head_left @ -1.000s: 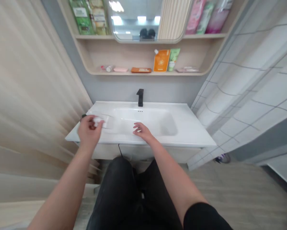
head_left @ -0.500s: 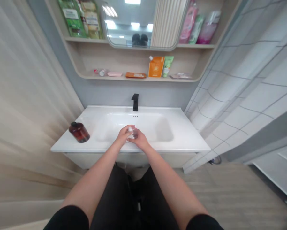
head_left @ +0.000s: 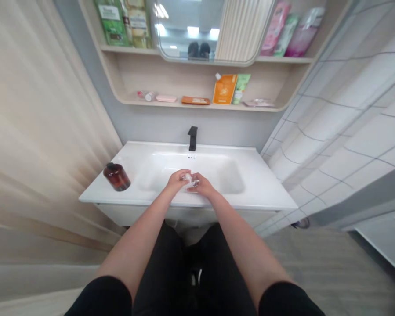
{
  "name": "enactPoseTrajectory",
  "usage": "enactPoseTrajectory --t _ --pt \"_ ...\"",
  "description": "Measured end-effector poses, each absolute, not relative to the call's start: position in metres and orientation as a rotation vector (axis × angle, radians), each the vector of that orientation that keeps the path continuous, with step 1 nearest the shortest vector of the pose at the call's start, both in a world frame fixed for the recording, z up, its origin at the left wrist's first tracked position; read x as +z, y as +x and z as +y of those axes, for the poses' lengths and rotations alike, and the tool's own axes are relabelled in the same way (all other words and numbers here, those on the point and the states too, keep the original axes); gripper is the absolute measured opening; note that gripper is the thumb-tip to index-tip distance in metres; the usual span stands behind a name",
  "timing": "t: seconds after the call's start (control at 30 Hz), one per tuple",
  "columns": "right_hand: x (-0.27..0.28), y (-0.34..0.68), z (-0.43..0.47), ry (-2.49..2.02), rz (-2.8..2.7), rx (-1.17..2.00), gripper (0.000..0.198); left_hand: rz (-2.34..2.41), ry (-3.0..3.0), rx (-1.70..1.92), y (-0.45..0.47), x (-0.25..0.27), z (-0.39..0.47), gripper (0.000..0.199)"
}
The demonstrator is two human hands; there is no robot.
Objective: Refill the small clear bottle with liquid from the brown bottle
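Observation:
Over the front of the white sink basin [head_left: 232,177], both hands close around a small clear container [head_left: 192,179] with a whitish part on its left. My left hand [head_left: 177,179] has its fingers curled at the whitish end. On the opposite side, my right hand [head_left: 203,184] grips the clear body. Fingers cover much of the container, so its exact kind is hard to make out. A brown bottle with a black cap [head_left: 117,177] is on the counter to the left of the hands.
A black faucet [head_left: 192,138] rises behind the basin. Above it hangs a shelf cabinet [head_left: 197,77] with a mirror [head_left: 207,30], several bottles, an orange pouch [head_left: 225,89] and a green tube [head_left: 241,88]. A beige curtain [head_left: 52,131] borders the left, white tiles [head_left: 342,118] the right.
The view has shifted slightly, so everything sits a little further right. The container has turned between the hands, its whitish end now less upright. Both hands keep hold of it.

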State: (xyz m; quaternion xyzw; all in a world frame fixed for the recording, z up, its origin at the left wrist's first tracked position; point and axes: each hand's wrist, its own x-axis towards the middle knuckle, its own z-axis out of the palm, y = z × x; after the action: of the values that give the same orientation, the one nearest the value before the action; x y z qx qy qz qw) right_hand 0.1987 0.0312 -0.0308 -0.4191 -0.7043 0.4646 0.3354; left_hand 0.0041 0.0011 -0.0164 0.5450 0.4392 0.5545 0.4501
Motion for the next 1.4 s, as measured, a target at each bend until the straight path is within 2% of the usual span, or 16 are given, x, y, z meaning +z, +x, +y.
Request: enactPoseTrajectory --t 0.07,0.17,0.3,0.4,0.5,0.67,0.83,0.93,1.1,1.2,1.3,1.4 --pt "-0.034 0.2 0.033 -1.064 -1.813 1.237 0.07 1.048 1.334 1.38 0.004 -0.018 0.003 0.05" --pt "-0.036 0.201 0.036 -1.05 -1.833 1.214 0.068 1.23 1.389 1.447 0.007 -0.021 0.006 0.05" --pt "-0.035 0.199 0.035 -1.074 -1.963 1.008 0.073 1.192 1.492 1.331 0.009 -0.02 0.004 0.076" --pt "-0.033 0.199 0.032 -1.152 -1.978 0.966 0.076 1.005 1.436 1.238 0.005 -0.018 0.002 0.084" --pt "-0.033 0.201 0.033 -1.239 -1.941 0.999 0.074 1.019 1.376 1.282 0.002 -0.017 0.003 0.078" --pt "-0.038 0.2 0.039 -1.176 -1.902 1.047 0.07 1.269 1.458 1.379 0.006 -0.022 0.01 0.055" --pt "-0.035 0.198 0.039 -1.181 -1.842 1.11 0.067 1.169 1.555 1.298 0.006 -0.023 0.012 0.044" --pt "-0.029 0.198 0.033 -1.179 -1.874 1.079 0.067 1.263 1.542 1.356 0.007 -0.022 0.01 0.036" --pt "-0.021 0.198 0.025 -1.165 -1.947 0.979 0.068 1.353 1.652 1.352 0.01 -0.016 0.002 0.043" --pt "-0.021 0.199 0.024 -1.209 -1.927 0.975 0.068 1.268 1.609 1.32 0.01 -0.012 -0.001 0.034" --pt "-0.023 0.199 0.024 -1.212 -1.942 0.937 0.068 1.391 1.56 1.343 0.011 -0.011 0.001 0.023" --pt "-0.025 0.197 0.024 -1.179 -2.003 0.892 0.071 1.608 1.663 1.329 0.012 -0.012 0.002 0.027"
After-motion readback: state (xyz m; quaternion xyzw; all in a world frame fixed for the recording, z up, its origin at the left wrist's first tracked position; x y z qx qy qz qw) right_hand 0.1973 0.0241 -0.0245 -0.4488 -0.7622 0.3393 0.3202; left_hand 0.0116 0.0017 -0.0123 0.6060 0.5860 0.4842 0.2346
